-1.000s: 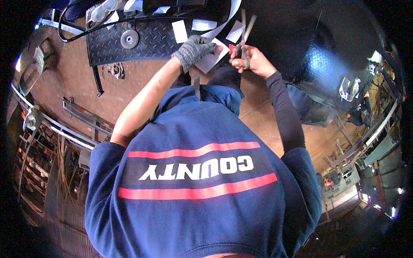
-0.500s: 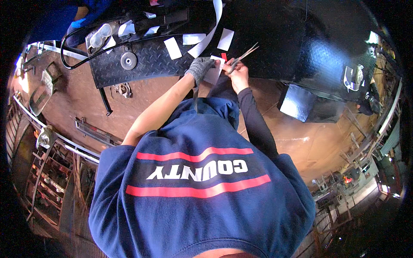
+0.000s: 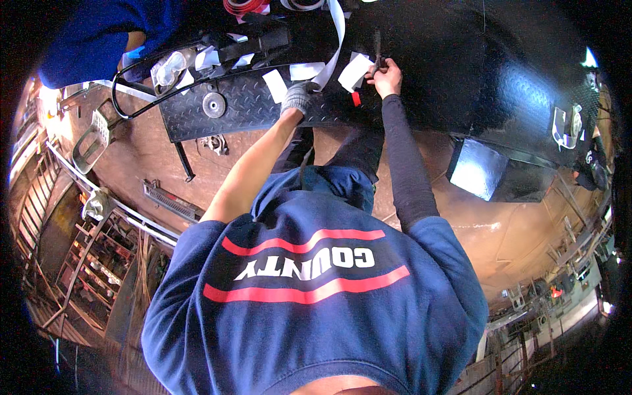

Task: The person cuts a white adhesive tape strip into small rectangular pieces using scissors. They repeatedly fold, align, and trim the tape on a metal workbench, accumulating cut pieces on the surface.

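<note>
My left hand point(image 3: 297, 97), in a grey knit glove, is at the lower end of a long white strip point(image 3: 337, 39). Its fingers are closed over that end and partly hide it. My bare right hand point(image 3: 387, 79) grips a pair of scissors point(image 3: 377, 47), blades pointing away from me and blurred. Just left of it lie white cut pieces point(image 3: 355, 70) that seem to overlap, with a small red piece point(image 3: 356, 99) below them. Two more white pieces lie near my left hand: one point(image 3: 275, 86) to its left, another point(image 3: 305, 71) above.
A black tread-plate surface point(image 3: 253, 115) carries a grinding disc point(image 3: 214, 105), clear goggles point(image 3: 170, 69) and a curved black bar point(image 3: 117, 99). Red coiled material point(image 3: 245, 6) lies at the far edge. Another person's blue sleeve point(image 3: 85, 56) is at the upper left. A shiny box point(image 3: 477, 170) stands right.
The white piece has left my left hand, which is now at the strip's end. My right hand has moved away from me and right with the scissors, now pointing forward.
</note>
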### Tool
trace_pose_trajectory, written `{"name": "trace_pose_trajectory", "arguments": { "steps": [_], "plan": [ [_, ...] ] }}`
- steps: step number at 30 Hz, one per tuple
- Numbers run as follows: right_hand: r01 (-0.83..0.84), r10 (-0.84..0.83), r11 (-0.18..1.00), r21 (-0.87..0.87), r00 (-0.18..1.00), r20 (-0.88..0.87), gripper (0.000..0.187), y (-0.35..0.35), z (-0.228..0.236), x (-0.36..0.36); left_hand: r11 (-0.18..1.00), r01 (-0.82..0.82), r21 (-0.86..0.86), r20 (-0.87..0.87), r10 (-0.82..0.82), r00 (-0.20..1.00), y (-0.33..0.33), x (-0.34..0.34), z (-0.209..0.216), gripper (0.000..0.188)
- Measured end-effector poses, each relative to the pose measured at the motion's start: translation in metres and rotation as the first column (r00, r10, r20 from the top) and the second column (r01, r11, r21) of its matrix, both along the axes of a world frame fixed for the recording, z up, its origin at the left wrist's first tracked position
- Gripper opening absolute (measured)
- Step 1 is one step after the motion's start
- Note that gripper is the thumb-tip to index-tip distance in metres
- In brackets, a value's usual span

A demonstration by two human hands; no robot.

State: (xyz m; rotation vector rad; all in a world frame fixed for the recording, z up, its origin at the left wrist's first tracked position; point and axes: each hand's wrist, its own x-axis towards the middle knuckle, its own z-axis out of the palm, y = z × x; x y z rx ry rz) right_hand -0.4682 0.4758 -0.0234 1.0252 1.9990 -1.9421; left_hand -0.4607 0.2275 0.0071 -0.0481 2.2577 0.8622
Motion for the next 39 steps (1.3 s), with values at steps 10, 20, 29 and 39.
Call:
{"name": "trace_pose_trajectory", "arguments": {
  "steps": [10, 20, 29, 39],
  "plan": [
    [0.049, -0.006, 0.968, 0.246, 0.985, -0.170, 0.024, 0.020, 0.000, 0.015, 0.958, 0.197, -0.207, -0.198, -0.239, 0.951, -0.028, -0.006, 0.025, 0.041],
    [0.022, -0.022, 1.000, 0.003, 0.998, -0.065, 0.018, 0.045, 0.090, 0.046, 0.907, -0.134, 0.399, 0.130, 0.089, 0.988, -0.025, 0.014, -0.009, 0.016],
    [-0.166, 0.145, 0.964, -0.206, 0.983, -0.111, 0.023, -0.025, 0.140, 0.067, 0.570, -0.365, 0.736, 0.452, -0.011, 0.892, -0.013, 0.022, 0.056, 0.012],
    [-0.008, -0.026, 0.985, -0.171, 0.980, -0.196, 0.028, -0.075, 0.103, 0.060, 0.683, 0.704, 0.197, -0.572, -0.503, 0.648, -0.033, 0.012, 0.067, 0.019]
  ]
}}
